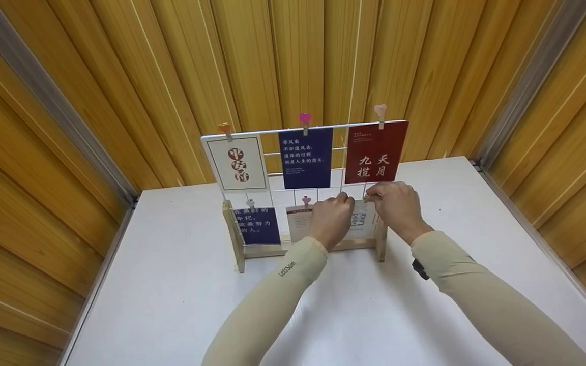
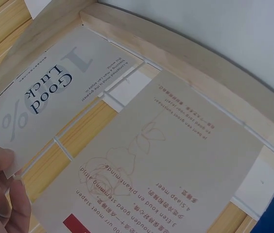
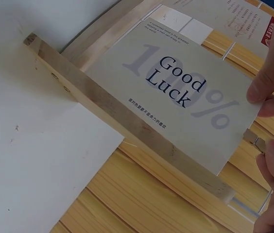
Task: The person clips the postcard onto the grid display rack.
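You are at the clipping step: the pale grey "Good Luck 100%" card point(image 3: 176, 104) stands against the lower right bay of the white wire grid panel in its light wooden stand point(image 1: 380, 239), and both hands are up at its top edge. Your left hand point(image 1: 329, 219) pinches the card's upper corner, thumb and fingertips point(image 2: 3, 194) pressed together on the paper (the left wrist view shows the edge caught between them). Your right hand point(image 1: 399, 207) is curled at the same edge, its fingers point(image 3: 273, 73) touching the card's corner and a small wooden clothespin clip point(image 3: 254, 141) lying just below them, between the upper and lower fingers; whether the clip is squeezed open I cannot tell. By my reading, the next move calls for holding the card flat to a grid wire with the left while the right brings the clip's mouth over paper and wire together. The card sits just beside the beige rose-sketch card point(image 2: 171, 160) and touches the stand's right wooden post point(image 3: 127, 124), so keep it level and clear of its neighbour.
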`<state>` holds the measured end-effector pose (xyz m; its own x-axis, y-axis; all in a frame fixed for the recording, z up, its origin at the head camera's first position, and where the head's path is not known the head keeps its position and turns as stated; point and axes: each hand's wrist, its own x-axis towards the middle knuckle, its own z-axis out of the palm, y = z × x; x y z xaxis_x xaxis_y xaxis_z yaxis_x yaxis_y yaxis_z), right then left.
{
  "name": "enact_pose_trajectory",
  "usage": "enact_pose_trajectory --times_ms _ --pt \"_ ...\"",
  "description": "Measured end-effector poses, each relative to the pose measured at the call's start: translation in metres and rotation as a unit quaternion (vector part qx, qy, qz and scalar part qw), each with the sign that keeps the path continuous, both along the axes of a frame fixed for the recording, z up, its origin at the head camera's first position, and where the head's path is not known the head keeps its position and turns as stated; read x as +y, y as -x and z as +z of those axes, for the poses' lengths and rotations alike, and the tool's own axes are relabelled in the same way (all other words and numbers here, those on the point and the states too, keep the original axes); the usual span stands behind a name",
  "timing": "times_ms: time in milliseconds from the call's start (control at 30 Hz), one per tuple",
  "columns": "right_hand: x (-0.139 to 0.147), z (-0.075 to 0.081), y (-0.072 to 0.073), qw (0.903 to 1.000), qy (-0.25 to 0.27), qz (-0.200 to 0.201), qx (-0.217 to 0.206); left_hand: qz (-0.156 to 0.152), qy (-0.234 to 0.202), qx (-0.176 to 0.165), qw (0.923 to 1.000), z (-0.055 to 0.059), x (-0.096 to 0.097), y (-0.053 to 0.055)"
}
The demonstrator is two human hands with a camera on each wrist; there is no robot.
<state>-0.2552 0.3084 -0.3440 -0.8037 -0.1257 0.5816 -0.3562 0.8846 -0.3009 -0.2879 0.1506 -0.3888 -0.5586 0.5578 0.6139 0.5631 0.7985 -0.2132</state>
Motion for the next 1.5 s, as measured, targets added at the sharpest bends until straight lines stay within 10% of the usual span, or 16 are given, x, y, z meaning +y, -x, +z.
enact_pose_trajectory --times_ms 1500 --pt "0.002 -0.009 0.01 0.9991 0.008 -0.003 -0.041 0.003 0.034 0.035 0.9988 -0.008 0.0 0.001"
